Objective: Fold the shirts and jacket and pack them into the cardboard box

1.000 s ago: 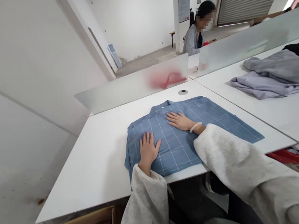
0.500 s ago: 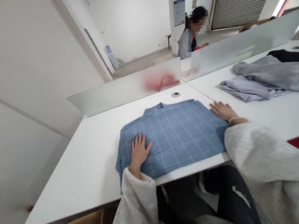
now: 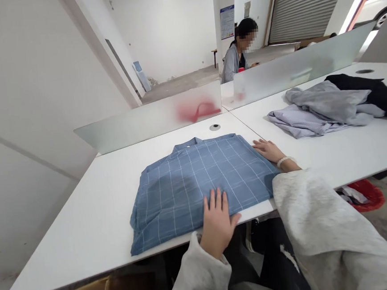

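Note:
A folded blue checked shirt (image 3: 196, 185) with white grid lines lies flat on the white table (image 3: 86, 225), its collar pointing away from me. My left hand (image 3: 218, 221) rests palm down on the shirt's near edge, fingers spread, gripping nothing. My right hand (image 3: 269, 151) sits flat at the shirt's right edge, partly on the table, with a pale beaded bracelet (image 3: 286, 160) on its wrist. Long off-white fleece sleeves cover both forearms.
A grey garment pile (image 3: 321, 108) and a black garment (image 3: 370, 91) lie on the adjoining table to the right. Frosted dividers (image 3: 144, 117) run along the far table edges. Beyond sits a seated person (image 3: 236, 59). A red basket (image 3: 368, 196) stands on the floor.
My left hand has slid right along the shirt's near edge. My right hand moved from the shirt's middle to its right edge. The view has turned slightly left.

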A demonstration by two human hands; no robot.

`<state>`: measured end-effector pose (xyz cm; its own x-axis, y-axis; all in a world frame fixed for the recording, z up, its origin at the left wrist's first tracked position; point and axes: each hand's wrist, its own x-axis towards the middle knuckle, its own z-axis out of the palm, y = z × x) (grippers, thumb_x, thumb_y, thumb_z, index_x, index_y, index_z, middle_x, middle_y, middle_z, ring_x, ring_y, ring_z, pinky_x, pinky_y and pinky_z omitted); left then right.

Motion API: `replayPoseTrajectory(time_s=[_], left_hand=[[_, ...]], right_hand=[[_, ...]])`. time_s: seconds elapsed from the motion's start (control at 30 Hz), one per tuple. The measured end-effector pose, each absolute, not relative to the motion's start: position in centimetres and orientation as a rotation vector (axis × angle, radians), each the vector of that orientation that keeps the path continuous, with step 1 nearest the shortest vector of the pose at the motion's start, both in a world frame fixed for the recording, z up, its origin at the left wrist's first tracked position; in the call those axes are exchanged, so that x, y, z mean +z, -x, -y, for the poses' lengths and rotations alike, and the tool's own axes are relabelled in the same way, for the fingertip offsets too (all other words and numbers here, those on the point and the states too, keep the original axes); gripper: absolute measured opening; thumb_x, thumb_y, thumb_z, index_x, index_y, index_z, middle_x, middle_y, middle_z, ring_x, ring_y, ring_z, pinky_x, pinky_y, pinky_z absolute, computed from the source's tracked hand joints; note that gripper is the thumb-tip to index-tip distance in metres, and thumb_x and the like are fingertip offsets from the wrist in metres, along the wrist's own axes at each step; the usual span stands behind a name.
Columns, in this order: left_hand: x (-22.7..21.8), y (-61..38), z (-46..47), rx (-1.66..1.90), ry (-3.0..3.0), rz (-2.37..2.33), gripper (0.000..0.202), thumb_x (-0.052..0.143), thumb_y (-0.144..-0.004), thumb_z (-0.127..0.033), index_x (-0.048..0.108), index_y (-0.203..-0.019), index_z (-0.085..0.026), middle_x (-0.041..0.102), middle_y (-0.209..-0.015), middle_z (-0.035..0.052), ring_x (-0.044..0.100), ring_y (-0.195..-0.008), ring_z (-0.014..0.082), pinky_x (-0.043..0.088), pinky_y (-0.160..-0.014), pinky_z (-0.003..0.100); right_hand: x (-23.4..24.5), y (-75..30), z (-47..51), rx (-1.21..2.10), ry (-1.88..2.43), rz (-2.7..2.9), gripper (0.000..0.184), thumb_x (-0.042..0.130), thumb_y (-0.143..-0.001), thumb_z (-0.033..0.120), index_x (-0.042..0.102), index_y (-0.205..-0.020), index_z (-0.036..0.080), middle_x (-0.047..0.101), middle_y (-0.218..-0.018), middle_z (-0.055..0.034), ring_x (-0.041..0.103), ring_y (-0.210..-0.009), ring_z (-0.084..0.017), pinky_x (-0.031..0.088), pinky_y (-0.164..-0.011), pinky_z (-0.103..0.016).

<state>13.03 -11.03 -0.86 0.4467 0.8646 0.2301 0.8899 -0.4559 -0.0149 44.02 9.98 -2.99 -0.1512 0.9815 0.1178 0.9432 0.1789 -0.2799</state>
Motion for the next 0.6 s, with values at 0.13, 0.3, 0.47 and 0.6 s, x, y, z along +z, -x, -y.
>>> replayPoseTrajectory(time_s=[0.13,0.3,0.47,0.6], left_hand=[[-0.9,-18.4,11.1,-0.316,2.766,1.350,0.073,0.028,-0.090,-0.061,0.031,-0.143,-0.012,0.028,-0.150,0.0126,0.023,-0.139,0.0316,0.027,-0.111,0.051],[-0.6,-22.8,9.4,-0.315,2.785,1.396,0.071,0.024,-0.092,-0.058,0.031,-0.143,-0.010,0.029,-0.151,0.0127,0.018,-0.140,0.0322,0.020,-0.113,0.050],[-0.9,-25.8,7.3,-0.391,2.664,1.591,0.079,0.026,-0.087,-0.065,0.032,-0.142,-0.009,0.028,-0.150,0.0169,0.018,-0.139,0.0377,0.019,-0.111,0.055],[-1.0,-26.9,6.7,-0.465,2.591,1.694,0.074,0.023,-0.090,-0.062,0.036,-0.140,-0.009,0.033,-0.148,0.0165,0.024,-0.137,0.0359,0.020,-0.111,0.052]], right_hand=[[-2.4,-43.7,-9.1,0.332,1.711,2.203,0.045,0.031,-0.090,0.035,0.061,-0.121,0.020,0.045,-0.141,-0.0060,0.032,-0.136,-0.026,0.021,-0.111,-0.053],[-1.6,-44.4,-5.4,0.707,1.443,2.167,0.051,0.040,-0.089,0.042,0.050,-0.132,0.017,0.046,-0.140,-0.0087,0.038,-0.132,-0.025,0.028,-0.111,-0.045],[-1.0,-45.5,-1.8,0.971,1.290,1.906,0.064,0.053,-0.082,0.051,0.041,-0.139,0.023,0.047,-0.139,-0.0063,0.048,-0.123,-0.025,0.043,-0.102,-0.040],[-0.8,-44.6,-0.5,0.894,1.296,1.738,0.064,0.054,-0.082,0.048,0.039,-0.139,0.025,0.042,-0.143,-0.0074,0.053,-0.117,-0.025,0.049,-0.093,-0.040]])
